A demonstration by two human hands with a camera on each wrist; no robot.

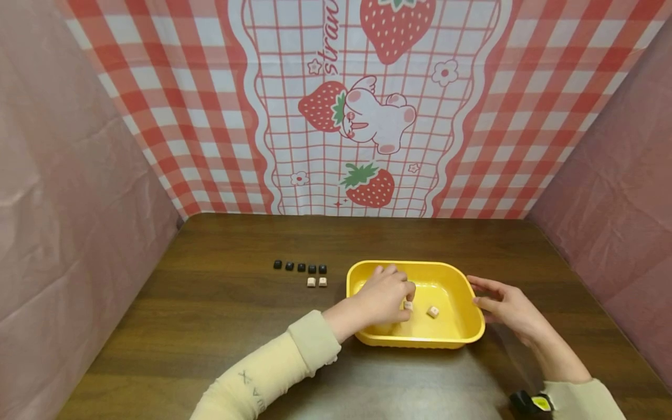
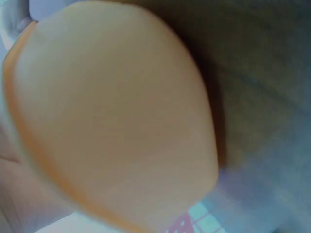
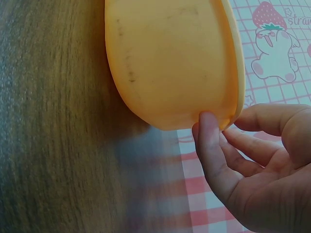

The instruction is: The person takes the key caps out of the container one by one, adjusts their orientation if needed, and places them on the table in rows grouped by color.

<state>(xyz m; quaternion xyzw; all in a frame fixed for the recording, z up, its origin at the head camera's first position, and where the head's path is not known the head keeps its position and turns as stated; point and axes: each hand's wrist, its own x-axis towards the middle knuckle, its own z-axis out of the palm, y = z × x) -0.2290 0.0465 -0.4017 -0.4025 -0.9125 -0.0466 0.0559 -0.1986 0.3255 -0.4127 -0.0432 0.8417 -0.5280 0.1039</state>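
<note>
A yellow plastic tray stands on the table in the head view. My left hand reaches in over its left side and pinches a cream keycap between thumb and forefinger. Another cream keycap lies on the tray floor, to the right. At the tray's right end my right hand holds the rim, fingers bent about it. The right wrist view shows those fingertips against the outer wall. In the left wrist view the tray wall fills most of the picture, hiding the left fingertips.
Left of the tray, several black keycaps form a row on the brown wooden table. Two cream keycaps sit just below that row's right end. A strawberry-print cloth hangs behind. Near my right sleeve is a black object.
</note>
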